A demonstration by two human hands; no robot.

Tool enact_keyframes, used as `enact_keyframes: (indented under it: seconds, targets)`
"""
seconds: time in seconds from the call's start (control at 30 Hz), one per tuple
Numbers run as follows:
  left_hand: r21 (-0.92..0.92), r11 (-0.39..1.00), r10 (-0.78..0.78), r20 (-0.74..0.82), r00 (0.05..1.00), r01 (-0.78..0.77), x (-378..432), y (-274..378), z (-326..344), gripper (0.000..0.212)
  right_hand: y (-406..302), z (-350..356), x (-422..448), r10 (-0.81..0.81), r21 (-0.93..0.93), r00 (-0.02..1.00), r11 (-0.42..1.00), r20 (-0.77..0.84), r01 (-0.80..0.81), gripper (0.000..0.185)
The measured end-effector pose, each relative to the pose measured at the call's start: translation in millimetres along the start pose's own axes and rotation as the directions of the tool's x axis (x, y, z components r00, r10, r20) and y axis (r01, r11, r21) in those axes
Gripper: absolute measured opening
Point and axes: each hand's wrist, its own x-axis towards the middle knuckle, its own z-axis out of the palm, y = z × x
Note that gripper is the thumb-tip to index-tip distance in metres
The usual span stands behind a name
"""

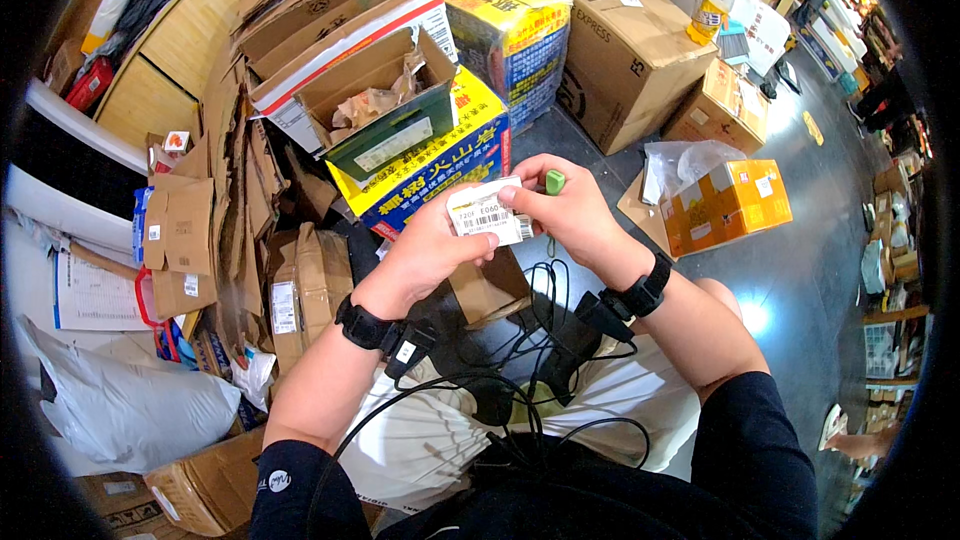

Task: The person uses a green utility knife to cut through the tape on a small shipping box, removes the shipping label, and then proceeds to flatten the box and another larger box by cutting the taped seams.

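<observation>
My left hand (pixel 431 244) grips a small white box (pixel 484 219) with a printed barcode label, its thumb across the lower edge. At the box's upper right corner, my right hand (pixel 574 206) has its thumb and index finger against it. A small green plastic piece (pixel 555 181) sticks out between the right hand's fingers; the rest of it is hidden, so its kind cannot be told. Just beyond the hands stands a yellow and blue carton (pixel 450 165), and on it an open green-sided cardboard box (pixel 397 146) with crumpled brown paper inside.
Flattened cardboard (pixel 225 195) is stacked at the left. A large brown carton (pixel 630 52) carrying a drink bottle (pixel 707 19) stands ahead, and an orange box (pixel 727 206) sits on the floor at right. Black cables (pixel 544 300) trail below my wrists. A grey plastic bag (pixel 135 405) lies lower left.
</observation>
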Motion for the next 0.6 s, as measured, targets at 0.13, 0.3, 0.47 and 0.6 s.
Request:
enact_keyframes:
  seconds: [0.13, 0.3, 0.47, 0.6]
  targets:
    - [0.018, 1.0, -0.021, 0.065, 0.998, 0.02, 2, -5, -8, 0.039, -1, 0, 0, -0.024, -0.01, 1.0, 1.0, -0.008, 0.024, 0.02]
    - [-0.069, 0.994, 0.073, -0.13, 0.989, -0.082, 6, -11, -3, 0.03, -3, -2, 0, -0.109, -0.121, 0.994, 0.987, -0.022, 0.105, 0.019]
    - [-0.021, 0.993, 0.115, -0.165, 0.98, -0.12, 5, -9, -5, 0.027, -2, -2, 0, -0.163, -0.165, 0.985, 0.972, 0.053, 0.169, 0.023]
    - [-0.012, 0.994, 0.104, -0.21, 0.972, -0.109, 4, -9, -7, 0.026, -2, -3, 0, -0.178, -0.174, 0.977, 0.965, 0.12, 0.197, 0.024]
